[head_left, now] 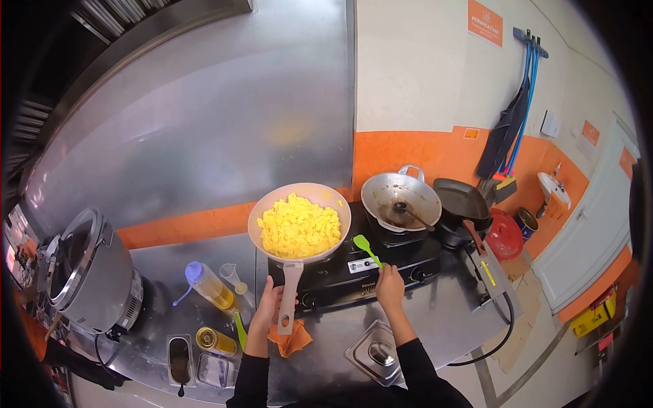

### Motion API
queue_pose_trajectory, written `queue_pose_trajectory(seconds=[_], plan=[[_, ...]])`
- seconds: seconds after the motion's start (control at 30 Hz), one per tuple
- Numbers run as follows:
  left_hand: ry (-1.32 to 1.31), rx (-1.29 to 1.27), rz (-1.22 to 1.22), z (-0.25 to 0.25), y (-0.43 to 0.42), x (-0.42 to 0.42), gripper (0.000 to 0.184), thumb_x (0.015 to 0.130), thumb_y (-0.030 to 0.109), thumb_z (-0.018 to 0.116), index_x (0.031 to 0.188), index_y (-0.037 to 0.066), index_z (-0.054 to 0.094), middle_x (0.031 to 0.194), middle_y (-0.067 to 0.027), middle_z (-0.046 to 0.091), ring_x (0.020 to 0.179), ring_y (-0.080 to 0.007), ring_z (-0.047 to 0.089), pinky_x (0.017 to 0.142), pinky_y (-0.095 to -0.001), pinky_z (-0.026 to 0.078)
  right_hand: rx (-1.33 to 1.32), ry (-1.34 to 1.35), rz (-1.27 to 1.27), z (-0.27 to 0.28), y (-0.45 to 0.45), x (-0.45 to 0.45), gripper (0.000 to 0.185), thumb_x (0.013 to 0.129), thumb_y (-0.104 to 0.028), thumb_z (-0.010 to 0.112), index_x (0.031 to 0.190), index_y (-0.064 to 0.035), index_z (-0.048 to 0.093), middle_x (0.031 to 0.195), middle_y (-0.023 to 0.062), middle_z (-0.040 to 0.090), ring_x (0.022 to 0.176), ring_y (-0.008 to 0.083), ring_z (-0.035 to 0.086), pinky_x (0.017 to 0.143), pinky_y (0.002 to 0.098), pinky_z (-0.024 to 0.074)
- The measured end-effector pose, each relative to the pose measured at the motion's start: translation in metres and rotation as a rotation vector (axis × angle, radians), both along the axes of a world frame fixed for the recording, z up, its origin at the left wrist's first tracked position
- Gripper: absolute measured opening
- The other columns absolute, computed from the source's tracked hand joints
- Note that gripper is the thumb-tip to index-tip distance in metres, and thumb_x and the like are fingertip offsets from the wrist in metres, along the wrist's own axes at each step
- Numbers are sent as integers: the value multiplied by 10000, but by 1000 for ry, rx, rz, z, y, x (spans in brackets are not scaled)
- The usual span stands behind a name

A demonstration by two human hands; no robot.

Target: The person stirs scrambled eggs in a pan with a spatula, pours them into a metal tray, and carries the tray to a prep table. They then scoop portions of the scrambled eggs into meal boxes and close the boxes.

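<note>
A light pink frying pan (253, 228) full of yellow scrambled eggs (299, 228) is over the left side of the black gas stove (401, 262). Its handle points toward me, with my left hand (266, 309) at the handle's left side and the fingers curled behind it. Whether the pan rests on the burner or is slightly raised, I cannot tell. My right hand (390, 289) grips a lime green spatula (364, 245), head up, above the stove's front, to the right of the pan. An orange cloth (292, 340) lies on the counter below the pan handle.
A wok (371, 194) with a ladle (415, 216) stands on the right burner, beside dark pans (459, 194). Left are a rice cooker (95, 272), oil bottle (211, 285), jar (216, 340), green utensil (239, 330) and metal container (179, 359). A steel lid (377, 350) lies near my right forearm.
</note>
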State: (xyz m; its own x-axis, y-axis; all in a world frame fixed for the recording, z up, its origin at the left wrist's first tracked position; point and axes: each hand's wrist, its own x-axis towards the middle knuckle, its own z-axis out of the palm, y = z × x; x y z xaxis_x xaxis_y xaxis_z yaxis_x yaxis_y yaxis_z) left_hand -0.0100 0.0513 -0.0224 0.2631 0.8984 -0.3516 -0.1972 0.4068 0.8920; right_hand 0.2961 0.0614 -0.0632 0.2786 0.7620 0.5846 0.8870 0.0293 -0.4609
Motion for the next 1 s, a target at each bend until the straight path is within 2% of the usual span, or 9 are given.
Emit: queue_pose_trajectory(seconds=[0.23, 0.27, 0.33, 0.4, 0.53, 0.57, 0.77, 0.9, 1.0], plan=[[180, 119, 178, -8, -36, -16, 752, 856, 627, 210, 1226, -5, 380, 1095, -118, 481, 983, -233, 484, 869, -369, 367, 124, -124, -74, 34, -13, -45, 250, 807, -172, 544, 969, 17, 552, 786, 150, 521, 739, 327, 496, 685, 426, 384], [216, 121, 266, -10, -44, -17, 734, 863, 617, 212, 1230, 4, 380, 1129, -121, 462, 1010, -238, 468, 879, -379, 359, -14, 154, 105, 19, -15, -59, 312, 840, -275, 528, 966, 8, 560, 810, 143, 559, 755, 296, 523, 683, 408, 397], [213, 98, 307, -20, -52, -24, 742, 853, 628, 229, 1252, 16, 354, 1209, -144, 401, 1087, -263, 420, 896, -393, 349, -712, 1210, 715, 5, -20, -100, 576, 868, -509, 406, 1073, 20, 505, 985, 169, 589, 928, 261, 566, 814, 367, 432], [197, 60, 338, -30, -57, -30, 817, 823, 665, 264, 1287, -7, 300, 1241, -170, 379, 1129, -277, 402, 915, -384, 345, -954, 2131, 1034, 28, -31, -148, 599, 864, -501, 413, 1136, 31, 454, 1117, 208, 525, 1016, 278, 532, 845, 375, 433], [-33, -19, 284, -54, -55, -34, 786, 828, 656, 268, 1273, 9, 314, 1183, -148, 443, 1075, -259, 451, 914, -391, 347, -782, 2346, 1038, 49, -15, -189, 477, 883, -436, 428, 1141, -36, 460, 910, 62, 538, 774, 169, 522, 682, 289, 436], [-74, -54, 288, -55, -56, -31, 747, 838, 641, 266, 1247, 21, 346, 1141, -130, 476, 1037, -250, 475, 899, -395, 357, -842, 2497, 992, 46, -10, -191, 388, 889, -410, 437, 1076, -74, 483, 722, -6, 445, 578, 92, 411, 529, 232, 365], [-483, -92, -7, -24, -48, 9, 713, 830, 637, 299, 1191, 34, 420, 1103, -112, 532, 1015, -224, 512, 874, -375, 388, -902, 2072, 719, 65, -19, -166, 268, 905, -349, 444, 956, -88, 476, 567, -47, 306, 416, 47, 263, 389, 193, 248], [-695, -213, -52, -45, -37, 53, 552, 847, 498, 465, 1150, 37, 489, 944, -15, 591, 709, -64, 555, 627, -220, 427, -910, 1784, 666, 58, -30, -148, 290, 862, -369, 524, 912, -83, 522, 609, -41, 422, 489, 52, 391, 432, 181, 315], [-568, -119, -61, -12, -41, 72, 444, 829, 374, 568, 1115, 38, 523, 922, -1, 588, 648, -54, 542, 553, -172, 411, -791, 1408, 481, 63, -40, -147, 283, 839, -369, 563, 870, -89, 541, 640, -34, 477, 536, 54, 443, 446, 178, 344]])
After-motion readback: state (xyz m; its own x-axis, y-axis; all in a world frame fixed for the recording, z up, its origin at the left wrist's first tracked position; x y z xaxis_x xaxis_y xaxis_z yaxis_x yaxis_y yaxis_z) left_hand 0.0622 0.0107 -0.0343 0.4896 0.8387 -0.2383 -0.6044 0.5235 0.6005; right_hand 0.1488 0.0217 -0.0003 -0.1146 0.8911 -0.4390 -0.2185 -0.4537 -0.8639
